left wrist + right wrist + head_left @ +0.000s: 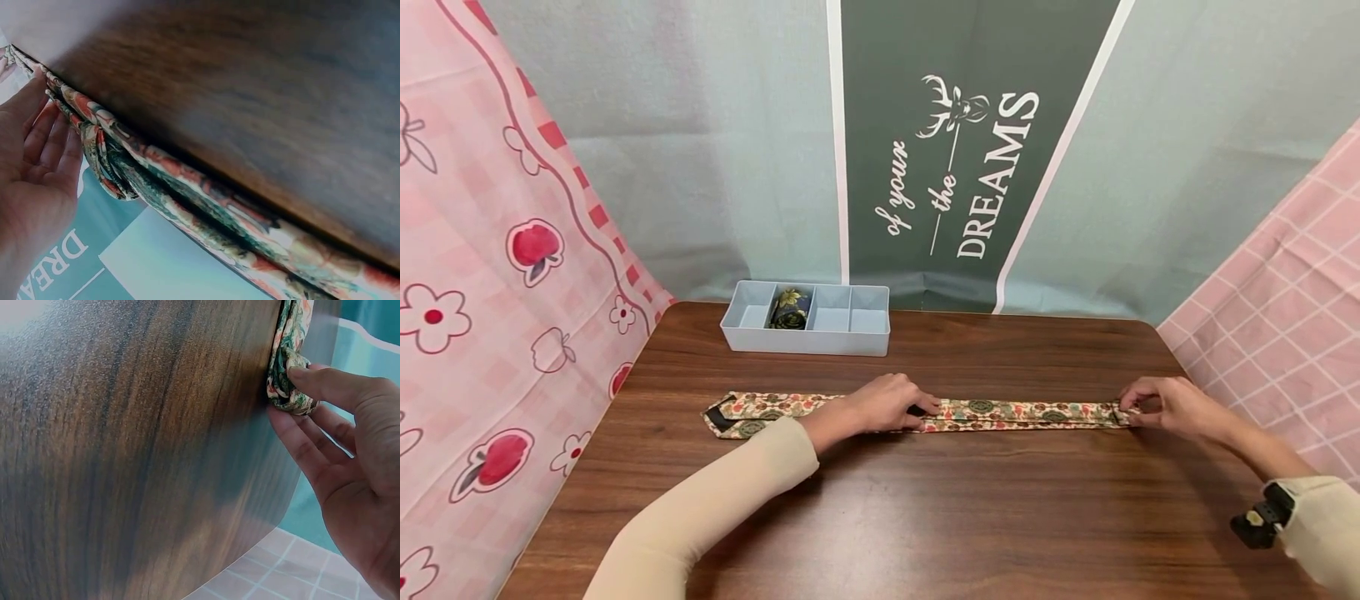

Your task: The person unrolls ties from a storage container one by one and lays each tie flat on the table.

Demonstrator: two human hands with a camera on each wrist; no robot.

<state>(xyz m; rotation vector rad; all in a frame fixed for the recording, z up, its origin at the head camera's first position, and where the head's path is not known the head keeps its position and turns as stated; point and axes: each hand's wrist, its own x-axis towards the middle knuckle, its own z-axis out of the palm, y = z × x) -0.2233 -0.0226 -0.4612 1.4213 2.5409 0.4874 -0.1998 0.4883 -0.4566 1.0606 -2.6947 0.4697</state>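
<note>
A necktie (1000,410) in a cream, red and green floral pattern lies doubled lengthwise across the table. Its pointed end, showing dark lining, is at the left. My left hand (891,404) rests on its middle; in the left wrist view the fingers (53,140) lie relaxed along the cloth. At the right end, my right hand (1172,406) pinches the tie, and the right wrist view shows the thumb on a small curled bit of cloth (294,384) with fingers behind it.
A pale blue divided box (808,342) stands at the table's back left. A rolled dark necktie (790,309) with yellow flowers sits in its second compartment from the left. Patterned curtains surround the brown wooden table (925,517) at the back and sides.
</note>
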